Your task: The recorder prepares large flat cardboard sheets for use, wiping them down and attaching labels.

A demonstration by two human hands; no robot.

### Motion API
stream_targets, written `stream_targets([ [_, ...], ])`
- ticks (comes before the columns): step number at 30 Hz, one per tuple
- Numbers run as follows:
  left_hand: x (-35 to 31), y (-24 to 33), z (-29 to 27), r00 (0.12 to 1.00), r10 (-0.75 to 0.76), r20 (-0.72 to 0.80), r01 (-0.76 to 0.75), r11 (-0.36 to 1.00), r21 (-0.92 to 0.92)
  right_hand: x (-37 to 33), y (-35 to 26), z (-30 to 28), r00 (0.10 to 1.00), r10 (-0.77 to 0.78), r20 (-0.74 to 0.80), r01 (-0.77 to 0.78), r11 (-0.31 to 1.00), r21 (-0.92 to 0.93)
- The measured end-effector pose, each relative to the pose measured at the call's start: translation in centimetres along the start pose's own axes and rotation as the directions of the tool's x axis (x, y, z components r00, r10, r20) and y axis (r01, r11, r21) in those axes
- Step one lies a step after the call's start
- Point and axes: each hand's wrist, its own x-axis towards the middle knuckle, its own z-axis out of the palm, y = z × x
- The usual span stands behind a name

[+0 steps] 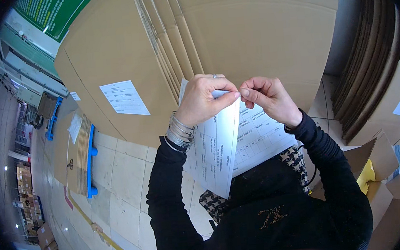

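Printed white label sheets (216,147) hang in front of my chest, the front one lifted at an angle over another sheet (263,138). My left hand (209,95), with bracelets at the wrist, is closed on the upper edge of the front sheet, thumb over it. Close against it, my right hand (269,97) pinches with thumb and forefinger at that sheet's top corner. Whether a thin backing strip lies between those fingertips is too small to tell. Behind both hands stand large flattened cardboard boxes (259,39), one bearing a white label (124,98).
More folded cardboard (369,53) leans at the right, above an open carton (374,157) with something yellow inside. At the left, a cardboard stack (74,155) stands on a blue pallet (91,168). A yellow line (110,237) crosses the tiled floor.
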Motion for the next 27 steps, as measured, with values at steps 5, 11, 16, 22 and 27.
stream_targets([
  [5, 0.3, 0.0, 0.2, 1.000, 0.016, 0.011, -0.017, 1.000, 0.024, -0.1, 0.1, -0.1, 1.000, -0.004, -0.016, 0.004, 1.000, -0.030],
  [11, 0.5, -0.2, 0.5, 1.000, 0.001, 0.012, -0.001, 1.000, 0.010, -0.2, -0.1, -0.5, 1.000, 0.027, -0.009, -0.027, 0.998, 0.050],
  [16, 0.6, -0.2, 0.3, 0.997, 0.064, 0.032, -0.064, 0.998, 0.020, -0.1, -0.3, -1.2, 0.993, 0.045, 0.109, -0.065, 0.980, 0.188],
  [22, 0.7, 0.2, 0.4, 0.995, 0.077, 0.063, -0.078, 0.997, 0.007, -0.2, -0.4, -1.5, 0.987, 0.079, 0.141, -0.106, 0.975, 0.194],
  [27, 0.8, 0.0, 0.6, 0.993, 0.095, 0.068, -0.095, 0.995, 0.007, -0.2, -0.2, -1.8, 0.984, 0.085, 0.158, -0.115, 0.975, 0.191],
])
